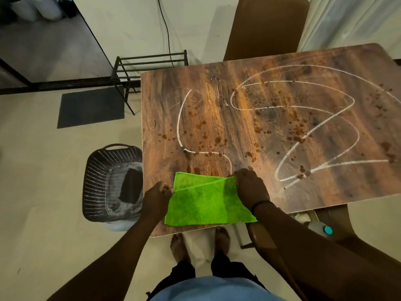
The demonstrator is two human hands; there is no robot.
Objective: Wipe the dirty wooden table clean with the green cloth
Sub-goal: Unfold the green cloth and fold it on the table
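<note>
A bright green cloth (206, 203) lies folded at the near left corner of the wooden table (271, 127). My left hand (157, 196) pinches the cloth's left edge. At the far right corner of the cloth, my right hand (251, 185) grips the fold, a dark band on its wrist. White chalk-like scribbles (303, 118) and brown splatter stains (297, 135) cover most of the tabletop beyond the cloth.
A dark perforated basket (112, 181) stands on the floor left of the table. A brown chair (267, 27) sits at the far side, another at the near right with a white bottle with a teal cap (323, 229). A black metal rack (147, 68) and a grey mat (91, 107) lie beyond.
</note>
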